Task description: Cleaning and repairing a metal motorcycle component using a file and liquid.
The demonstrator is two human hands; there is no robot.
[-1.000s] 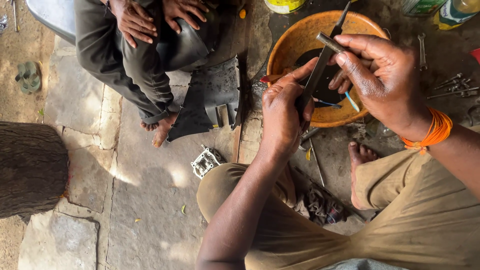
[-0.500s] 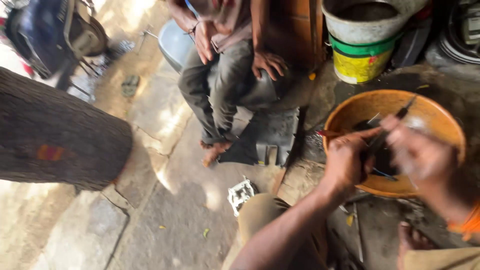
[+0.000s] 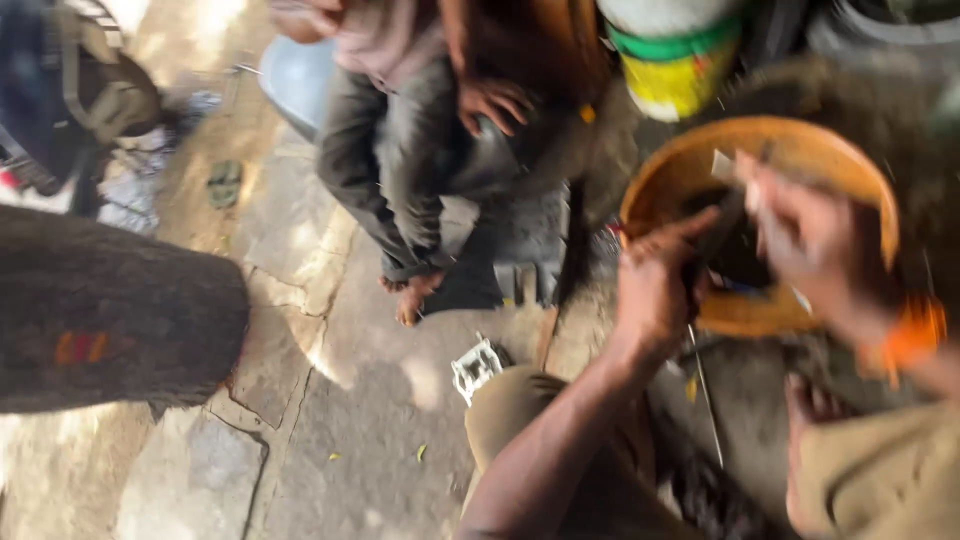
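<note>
Both hands work a dark strip over an orange basin.
Left hand (image 3: 655, 290) and right hand (image 3: 815, 250) each grip the blurred dark strip (image 3: 715, 245) above the orange basin (image 3: 660, 185); a seated person (image 3: 400, 170) sits far left, a yellow-green bucket (image 3: 675, 65) behind.

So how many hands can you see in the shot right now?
3 clear: left hand and right hand, both over the orange bowl, plus a seated person's hand on a knee. A blurred fourth may sit top left.

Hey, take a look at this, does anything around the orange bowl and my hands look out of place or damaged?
Nothing clearly damaged or spilled. Left hand and right hand grip a dark strip over the round orange bowl. A small white metal part lies loose on the stone floor. Blur hides details.
</note>
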